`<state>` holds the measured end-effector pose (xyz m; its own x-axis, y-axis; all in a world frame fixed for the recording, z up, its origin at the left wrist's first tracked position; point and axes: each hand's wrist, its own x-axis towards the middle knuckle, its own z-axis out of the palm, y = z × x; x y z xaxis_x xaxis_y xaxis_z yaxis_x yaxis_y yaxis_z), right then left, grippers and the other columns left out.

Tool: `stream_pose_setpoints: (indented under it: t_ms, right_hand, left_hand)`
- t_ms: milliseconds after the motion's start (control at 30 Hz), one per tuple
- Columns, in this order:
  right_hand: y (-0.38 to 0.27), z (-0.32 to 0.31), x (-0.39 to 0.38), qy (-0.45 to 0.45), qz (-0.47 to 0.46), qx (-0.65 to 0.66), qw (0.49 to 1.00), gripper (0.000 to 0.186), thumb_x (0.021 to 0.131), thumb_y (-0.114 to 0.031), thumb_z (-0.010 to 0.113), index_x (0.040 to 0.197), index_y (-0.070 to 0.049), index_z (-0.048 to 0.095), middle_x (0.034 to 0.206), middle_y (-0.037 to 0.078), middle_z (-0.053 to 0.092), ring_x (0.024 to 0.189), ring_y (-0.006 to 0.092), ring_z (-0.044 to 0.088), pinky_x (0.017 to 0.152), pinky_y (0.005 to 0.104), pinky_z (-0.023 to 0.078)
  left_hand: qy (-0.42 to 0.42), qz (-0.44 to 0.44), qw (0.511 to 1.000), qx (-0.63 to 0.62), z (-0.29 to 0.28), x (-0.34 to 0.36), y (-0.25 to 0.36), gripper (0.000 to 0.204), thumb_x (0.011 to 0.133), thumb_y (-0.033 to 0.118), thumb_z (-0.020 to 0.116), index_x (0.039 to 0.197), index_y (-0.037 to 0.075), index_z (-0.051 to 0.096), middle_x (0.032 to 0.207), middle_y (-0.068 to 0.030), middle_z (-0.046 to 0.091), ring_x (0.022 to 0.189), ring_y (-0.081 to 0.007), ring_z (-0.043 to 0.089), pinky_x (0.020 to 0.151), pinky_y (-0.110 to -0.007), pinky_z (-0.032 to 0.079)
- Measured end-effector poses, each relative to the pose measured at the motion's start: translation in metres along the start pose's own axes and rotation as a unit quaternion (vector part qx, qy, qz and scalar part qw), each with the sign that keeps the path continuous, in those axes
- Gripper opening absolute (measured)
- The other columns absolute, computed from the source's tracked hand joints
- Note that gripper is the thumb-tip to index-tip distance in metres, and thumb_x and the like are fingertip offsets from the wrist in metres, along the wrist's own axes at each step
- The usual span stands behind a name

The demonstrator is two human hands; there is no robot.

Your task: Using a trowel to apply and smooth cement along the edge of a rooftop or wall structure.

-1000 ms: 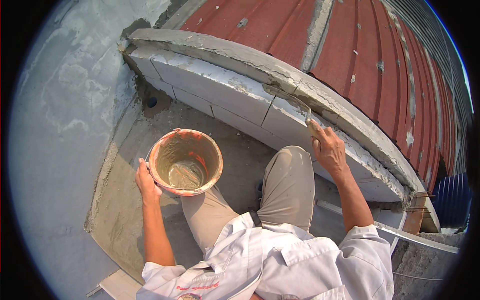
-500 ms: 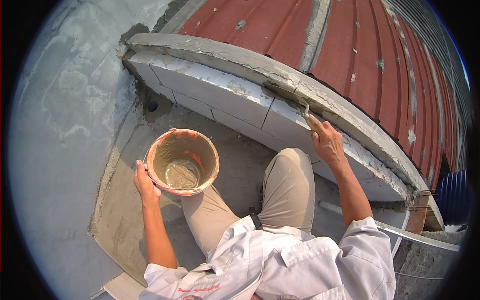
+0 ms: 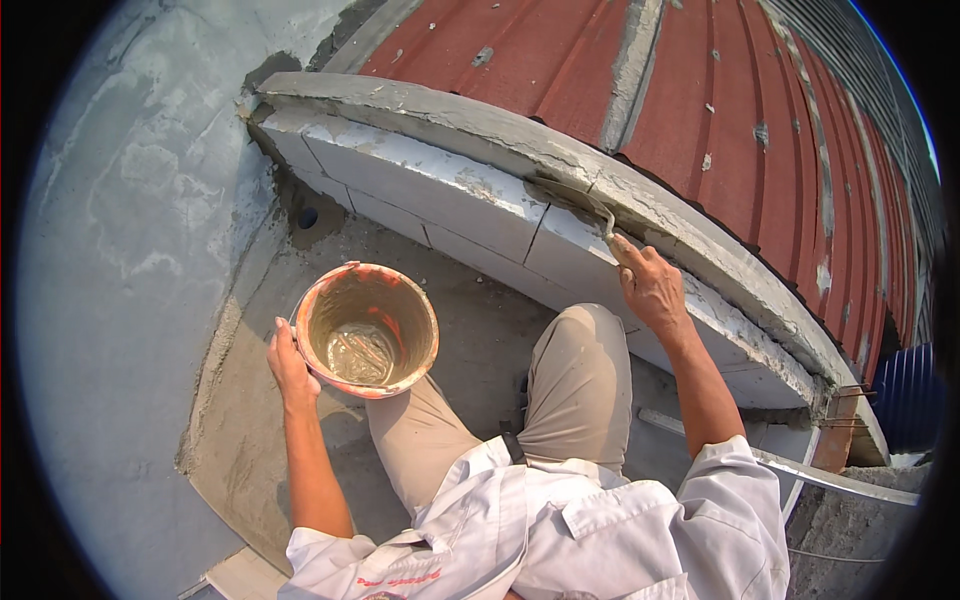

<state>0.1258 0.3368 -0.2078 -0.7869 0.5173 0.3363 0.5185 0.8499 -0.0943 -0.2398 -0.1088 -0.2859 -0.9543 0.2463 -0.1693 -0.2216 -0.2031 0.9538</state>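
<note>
My left hand [image 3: 293, 365] grips an orange, mortar-smeared bucket [image 3: 414, 322] at its left side. Wet grey mortar [image 3: 360, 352] lies in its bottom. In my right hand [image 3: 655, 285] is a trowel [image 3: 605, 212], held by the handle, its blade lying in the joint where the white block wall [image 3: 450, 220] meets the rough concrete ledge [image 3: 420, 105] above it. Some grey mortar shows along that joint around the blade. Both my knees, in beige trousers, are bent below the wall.
Beyond the ledge rises a red corrugated roof [image 3: 740, 120]. A grey plastered wall [image 3: 130, 280] stands on the left, with a dark round hole [image 3: 308, 217] near the corner. At the right are a blue ribbed object [image 3: 905, 400], rusty rebar [image 3: 840, 420] and a pale pipe [image 3: 840, 475].
Over the last second the trowel and my right hand have shifted slightly left along the joint. The bucket has moved very little in my left hand. The whole view has tilted slightly.
</note>
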Motion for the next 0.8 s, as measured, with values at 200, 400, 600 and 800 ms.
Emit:
stream_pose_setpoints:
  t_ms: [200,400,600,800]
  right_hand:
    - [-0.017,-0.008,-0.007,0.035,-0.005,0.067,0.997,0.059,0.086,-0.012,0.072,0.143,-0.023,0.058,0.088,0.011,0.060,0.078,0.0306,0.067,0.066,0.0444,0.055]
    - [0.000,0.008,-0.011,0.015,0.004,0.018,1.000,0.060,0.087,-0.012,0.072,0.144,-0.024,0.057,0.088,0.011,0.060,0.078,0.0301,0.066,0.066,0.0443,0.055]
    - [-0.006,-0.002,-0.004,0.053,0.001,0.052,0.997,0.057,0.088,-0.014,0.071,0.143,-0.023,0.057,0.090,0.012,0.061,0.079,0.0310,0.067,0.069,0.0450,0.055]
    - [-0.002,-0.003,-0.009,0.044,0.016,0.039,0.998,0.056,0.089,-0.014,0.069,0.144,-0.022,0.058,0.090,0.012,0.061,0.081,0.0306,0.068,0.069,0.0440,0.055]
  left_hand:
    - [-0.015,0.013,0.999,0.034,0.009,-0.014,0.011,0.039,0.110,0.038,0.050,0.103,0.002,0.062,0.098,-0.0073,0.069,0.087,-0.0148,0.068,0.080,-0.031,0.055]
    - [-0.034,0.033,0.998,0.050,0.019,-0.009,0.008,0.042,0.111,0.039,0.049,0.104,0.000,0.063,0.100,-0.0075,0.069,0.088,-0.0144,0.066,0.080,-0.031,0.054]
    - [-0.013,0.040,0.996,0.075,0.010,-0.008,0.003,0.045,0.110,0.041,0.049,0.107,-0.001,0.065,0.098,-0.0074,0.069,0.088,-0.0144,0.066,0.081,-0.031,0.053]
    - [-0.015,0.092,0.983,0.155,0.004,-0.007,0.000,0.041,0.111,0.035,0.047,0.098,0.000,0.063,0.091,-0.0033,0.064,0.080,-0.0108,0.059,0.075,-0.029,0.050]
